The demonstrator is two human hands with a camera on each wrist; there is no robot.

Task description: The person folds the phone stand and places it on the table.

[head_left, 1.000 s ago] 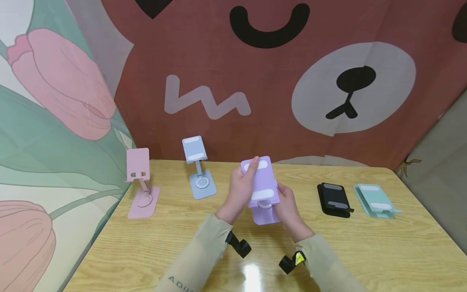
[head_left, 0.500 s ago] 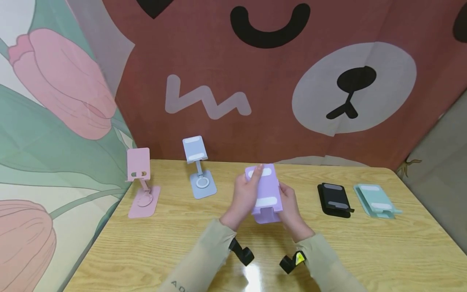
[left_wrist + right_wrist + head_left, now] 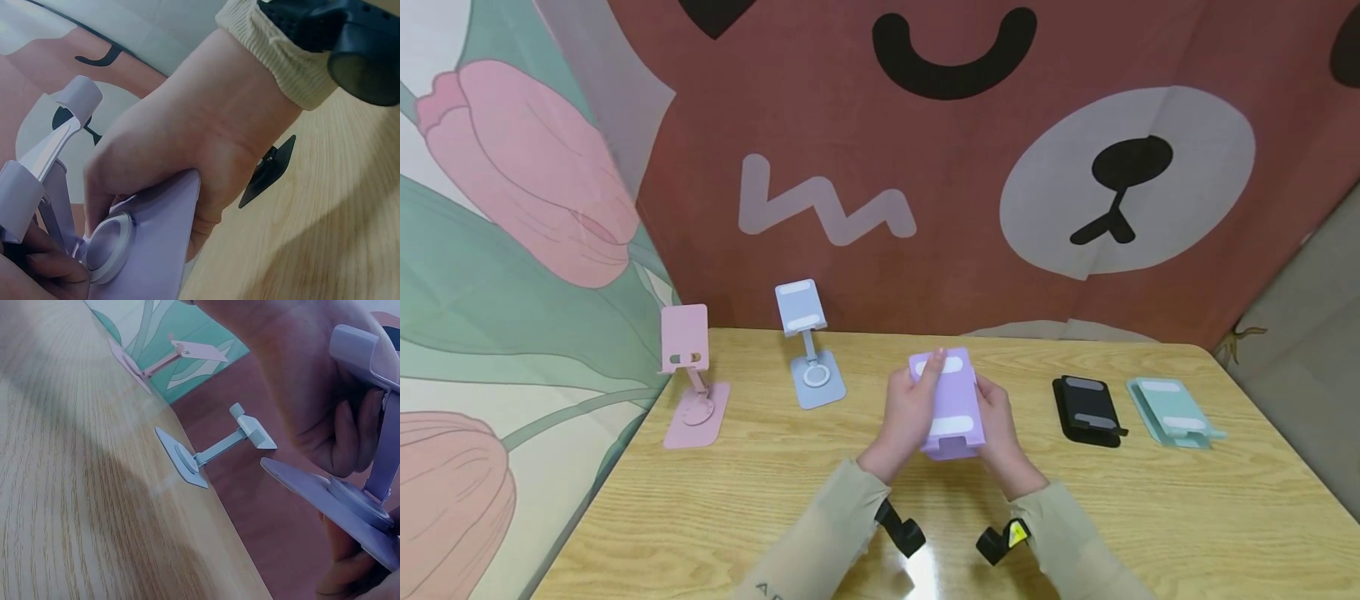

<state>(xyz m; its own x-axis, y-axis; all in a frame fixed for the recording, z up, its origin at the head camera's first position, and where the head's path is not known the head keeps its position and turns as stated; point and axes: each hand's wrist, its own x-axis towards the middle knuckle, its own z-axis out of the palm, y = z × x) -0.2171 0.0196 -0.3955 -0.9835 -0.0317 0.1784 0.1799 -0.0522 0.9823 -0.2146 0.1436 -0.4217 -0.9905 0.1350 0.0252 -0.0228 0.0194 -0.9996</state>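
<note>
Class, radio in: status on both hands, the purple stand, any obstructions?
Left hand, right hand: both gripping purple stand. Stand not folded flat, held off table. Black stand apart at right; no obstruction visible.

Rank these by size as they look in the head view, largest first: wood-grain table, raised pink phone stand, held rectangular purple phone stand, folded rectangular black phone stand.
1. Table
2. Pink stand and purple stand: too close to rank, as the purple one is partly covered
3. Black stand

Bright and evenly lit in the head view, with white glare toward the near edge of the wooden surface [image 3: 760, 467]; dimmer, with broad soft shadows across it, in both wrist views.
</note>
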